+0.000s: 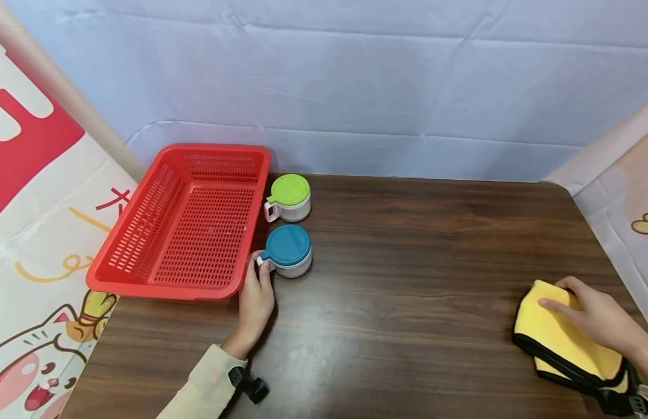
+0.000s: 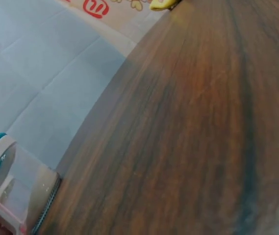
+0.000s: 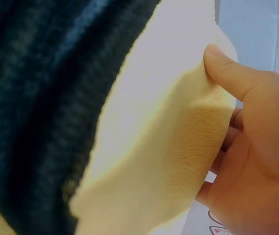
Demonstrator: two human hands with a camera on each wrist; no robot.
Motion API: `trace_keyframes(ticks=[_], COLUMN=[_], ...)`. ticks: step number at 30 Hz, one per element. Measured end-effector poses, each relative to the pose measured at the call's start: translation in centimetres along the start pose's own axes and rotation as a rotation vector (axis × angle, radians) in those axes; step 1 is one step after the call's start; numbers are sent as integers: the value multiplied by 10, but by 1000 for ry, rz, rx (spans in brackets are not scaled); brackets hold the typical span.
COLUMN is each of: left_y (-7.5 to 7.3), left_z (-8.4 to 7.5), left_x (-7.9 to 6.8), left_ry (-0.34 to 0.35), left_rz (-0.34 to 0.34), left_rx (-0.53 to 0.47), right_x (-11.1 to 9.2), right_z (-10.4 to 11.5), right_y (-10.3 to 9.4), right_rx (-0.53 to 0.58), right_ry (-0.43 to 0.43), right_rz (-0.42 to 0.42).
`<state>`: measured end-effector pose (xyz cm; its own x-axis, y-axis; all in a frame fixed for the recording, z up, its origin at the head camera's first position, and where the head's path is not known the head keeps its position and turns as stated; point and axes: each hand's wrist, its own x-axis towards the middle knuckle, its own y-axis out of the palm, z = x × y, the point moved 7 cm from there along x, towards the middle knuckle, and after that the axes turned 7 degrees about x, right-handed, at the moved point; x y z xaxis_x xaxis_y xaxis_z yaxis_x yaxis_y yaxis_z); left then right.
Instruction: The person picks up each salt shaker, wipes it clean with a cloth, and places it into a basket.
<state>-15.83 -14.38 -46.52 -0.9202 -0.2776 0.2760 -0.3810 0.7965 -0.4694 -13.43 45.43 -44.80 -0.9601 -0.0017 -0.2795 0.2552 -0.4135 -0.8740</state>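
My left hand (image 1: 257,302) holds the white handle of a seasoning jar (image 1: 289,250) with a blue lid, right beside the basket's near right corner. The left wrist view shows part of this jar's see-through body (image 2: 24,188), upright on the table, with a bit of a finger at the frame's edge. Just behind it stands a matching jar (image 1: 289,198) with a green lid. Over at the right, my right hand (image 1: 598,317) grips a folded yellow cloth (image 1: 556,331) with black edging. Its thumb (image 3: 227,68) lies on the cloth's face, and the other fingers are partly hidden behind.
A red perforated plastic basket (image 1: 169,291) occupies the left of the dark wooden table (image 1: 407,279). Behind the table hangs a pale blue-white backdrop (image 1: 355,81). Printed cloth (image 1: 46,256) with cartoon figures borders the left side, and another sheet (image 1: 625,192) the right.
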Motion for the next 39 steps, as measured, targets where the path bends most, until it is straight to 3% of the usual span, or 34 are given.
trace_keyframes(ticks=[5, 10, 24, 30, 34, 39], left_y=[-1, -1, 10, 11, 11, 13], left_z=[1, 2, 6, 1, 0, -5], left_x=[1, 0, 0, 0, 1, 4], left_ry=[21, -1, -218, -282, -286, -218], left_rz=[-39, -54, 11, -13, -32, -40], left_rx=[-4, -32, -255, -288, -293, -305], right_x=[-1, -1, -3, -3, -5, -6], right_z=[-1, 0, 6, 11, 17, 31], right_y=[0, -1, -9, -11, -13, -18], right_rx=[5, 4, 9, 22, 31, 59], right_ry=[0, -7, -38, -56, -70, -137], right_rz=[-15, -33, -36, -89, -140, -200])
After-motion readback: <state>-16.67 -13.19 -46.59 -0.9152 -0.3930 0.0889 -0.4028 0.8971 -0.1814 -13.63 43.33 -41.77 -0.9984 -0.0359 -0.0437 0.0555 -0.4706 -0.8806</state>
